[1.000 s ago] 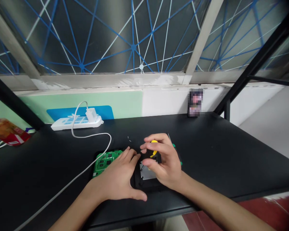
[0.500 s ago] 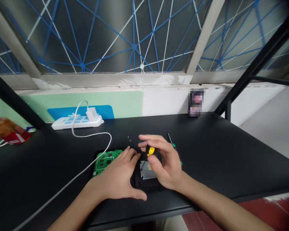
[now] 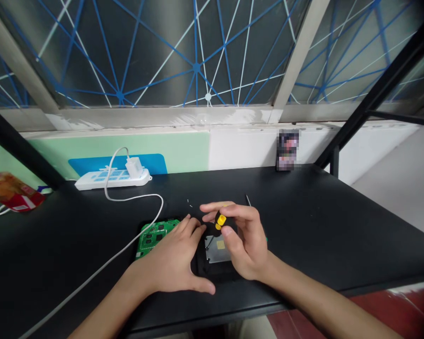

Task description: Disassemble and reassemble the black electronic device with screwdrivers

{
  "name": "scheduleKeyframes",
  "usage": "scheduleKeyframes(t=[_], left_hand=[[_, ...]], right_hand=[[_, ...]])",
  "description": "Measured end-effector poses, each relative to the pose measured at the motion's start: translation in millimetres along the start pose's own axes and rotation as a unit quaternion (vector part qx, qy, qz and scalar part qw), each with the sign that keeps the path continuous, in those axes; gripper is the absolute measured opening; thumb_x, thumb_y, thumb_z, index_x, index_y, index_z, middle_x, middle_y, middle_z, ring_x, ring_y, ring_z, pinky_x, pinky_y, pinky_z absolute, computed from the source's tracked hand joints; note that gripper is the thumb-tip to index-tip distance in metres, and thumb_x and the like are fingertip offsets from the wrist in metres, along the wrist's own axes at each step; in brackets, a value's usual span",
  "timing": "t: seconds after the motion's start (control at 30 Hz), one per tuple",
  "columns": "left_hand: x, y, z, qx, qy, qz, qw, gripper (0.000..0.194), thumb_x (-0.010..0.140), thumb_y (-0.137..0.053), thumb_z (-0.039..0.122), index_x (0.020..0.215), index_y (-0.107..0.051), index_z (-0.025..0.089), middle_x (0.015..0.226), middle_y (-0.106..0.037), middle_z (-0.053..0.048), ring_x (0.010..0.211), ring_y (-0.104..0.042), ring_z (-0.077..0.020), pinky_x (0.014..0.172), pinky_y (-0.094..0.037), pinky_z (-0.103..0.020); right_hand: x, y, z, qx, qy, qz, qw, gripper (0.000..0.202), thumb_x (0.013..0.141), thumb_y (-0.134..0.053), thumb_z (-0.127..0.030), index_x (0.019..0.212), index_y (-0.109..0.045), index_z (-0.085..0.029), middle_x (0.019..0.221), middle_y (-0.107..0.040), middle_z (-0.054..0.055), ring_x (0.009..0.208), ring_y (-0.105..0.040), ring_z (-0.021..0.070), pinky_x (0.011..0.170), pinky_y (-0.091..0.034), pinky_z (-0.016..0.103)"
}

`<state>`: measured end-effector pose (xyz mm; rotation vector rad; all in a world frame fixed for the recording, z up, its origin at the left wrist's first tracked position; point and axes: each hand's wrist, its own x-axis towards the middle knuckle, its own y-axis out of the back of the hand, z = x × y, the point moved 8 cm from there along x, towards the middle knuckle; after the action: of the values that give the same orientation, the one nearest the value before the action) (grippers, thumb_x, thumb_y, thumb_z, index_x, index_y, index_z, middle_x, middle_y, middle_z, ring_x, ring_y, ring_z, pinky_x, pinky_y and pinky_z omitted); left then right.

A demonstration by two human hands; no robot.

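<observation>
My right hand (image 3: 248, 240) grips a screwdriver (image 3: 221, 220) by its black and yellow handle, with thumb and fingertips around it. Its thin shaft slants down toward the left edge of a silver metal plate (image 3: 217, 254) in a black casing (image 3: 212, 269). Whether the tip sits in a screw cannot be made out. My left hand (image 3: 173, 261) lies palm down, thumb stretched out, its fingertips at the casing's upper left. Beneath that hand, a green circuit board (image 3: 157, 238) is partly covered.
Behind my right hand lies another tool, its metal shaft (image 3: 248, 200) showing. Two tiny pale pieces (image 3: 190, 204) lie beyond my left fingers. A white cable (image 3: 127, 247) runs from a power strip (image 3: 113, 179) across the black table (image 3: 325, 226). A red-labelled bottle (image 3: 16, 193) is far left.
My right hand has shifted slightly, its fingers lower and curled differently around the screwdriver handle, hiding more of the tool behind it. My left hand stays in place.
</observation>
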<state>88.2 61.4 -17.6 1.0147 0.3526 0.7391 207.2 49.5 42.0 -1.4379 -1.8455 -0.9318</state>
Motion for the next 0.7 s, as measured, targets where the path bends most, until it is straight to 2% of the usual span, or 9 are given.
scheduleKeyframes(t=[0.07, 0.13, 0.23, 0.3, 0.4, 0.57, 0.63, 0.7], left_hand=[[0, -0.9, -1, 0.002, -0.003, 0.002, 1.0, 0.102, 0.067, -0.081, 0.069, 0.149, -0.039, 0.023, 0.144, -0.047, -0.015, 0.14, -0.037, -0.0441, 0.119, -0.024, -0.062], [0, -1.7, 0, 0.012, -0.01, 0.003, 1.0, 0.098, 0.068, -0.08, 0.069, 0.146, -0.043, 0.022, 0.144, -0.047, -0.015, 0.139, -0.039, -0.0427, 0.12, -0.023, -0.06], [0, -2.2, 1, 0.026, -0.013, -0.002, 1.0, 0.093, 0.068, -0.081, 0.067, 0.142, -0.048, 0.022, 0.145, -0.047, -0.015, 0.136, -0.043, -0.0417, 0.12, -0.025, -0.06], [0, -0.8, 1, 0.023, -0.011, 0.002, 1.0, 0.095, 0.067, -0.082, 0.066, 0.143, -0.046, 0.022, 0.142, -0.049, -0.015, 0.133, -0.046, -0.0411, 0.118, -0.028, -0.06], [0, 1.8, 2, 0.011, -0.012, 0.012, 1.0, 0.101, 0.067, -0.082, 0.066, 0.148, -0.038, 0.024, 0.136, -0.052, -0.014, 0.132, -0.047, -0.041, 0.118, -0.028, -0.06], [0, 2.1, 2, 0.018, -0.012, 0.01, 1.0, 0.097, 0.067, -0.081, 0.068, 0.144, -0.042, 0.024, 0.14, -0.049, -0.014, 0.135, -0.043, -0.0417, 0.116, -0.032, -0.059], [0, 2.2, 2, 0.022, -0.012, 0.012, 1.0, 0.096, 0.067, -0.081, 0.068, 0.143, -0.044, 0.023, 0.138, -0.05, -0.015, 0.134, -0.043, -0.0413, 0.116, -0.031, -0.059], [0, 1.6, 2, 0.027, -0.011, 0.011, 1.0, 0.096, 0.066, -0.082, 0.067, 0.142, -0.045, 0.021, 0.136, -0.051, -0.015, 0.132, -0.046, -0.0404, 0.117, -0.031, -0.058]], right_hand=[[1, 1, -3, -0.014, 0.021, 0.003, 1.0, 0.037, 0.095, -0.058, -0.016, 0.128, -0.048, -0.029, 0.124, -0.062, 0.009, 0.105, -0.068, 0.0228, 0.082, -0.062, 0.046], [4, 3, -7, -0.054, 0.045, 0.016, 0.997, 0.043, 0.087, -0.072, -0.02, 0.123, -0.052, -0.029, 0.115, -0.059, 0.007, 0.098, -0.067, 0.0223, 0.078, -0.062, 0.044], [7, 7, -12, -0.1, 0.065, 0.039, 0.992, 0.051, 0.077, -0.083, -0.015, 0.118, -0.056, -0.029, 0.102, -0.056, 0.003, 0.088, -0.064, 0.02, 0.071, -0.059, 0.04], [8, 8, -12, -0.103, 0.067, 0.045, 0.991, 0.053, 0.076, -0.081, -0.007, 0.118, -0.057, -0.028, 0.099, -0.058, 0.003, 0.087, -0.063, 0.0192, 0.07, -0.058, 0.037], [5, 7, -9, -0.077, 0.05, 0.036, 0.995, 0.054, 0.083, -0.069, 0.0, 0.126, -0.054, -0.028, 0.108, -0.065, 0.005, 0.096, -0.065, 0.0202, 0.078, -0.059, 0.039], [0, 3, 0, -0.019, -0.004, 0.004, 1.0, 0.048, 0.095, -0.045, -0.006, 0.139, -0.046, -0.028, 0.13, -0.062, 0.01, 0.107, -0.067, 0.0225, 0.088, -0.059, 0.048], [0, 2, -1, -0.022, 0.007, 0.002, 1.0, 0.045, 0.096, -0.048, -0.01, 0.137, -0.048, -0.028, 0.13, -0.06, 0.011, 0.109, -0.065, 0.0244, 0.087, -0.059, 0.049], [2, 4, -3, -0.051, 0.028, 0.016, 0.998, 0.046, 0.091, -0.063, -0.014, 0.133, -0.052, -0.03, 0.122, -0.058, 0.009, 0.105, -0.064, 0.0245, 0.082, -0.06, 0.046]])
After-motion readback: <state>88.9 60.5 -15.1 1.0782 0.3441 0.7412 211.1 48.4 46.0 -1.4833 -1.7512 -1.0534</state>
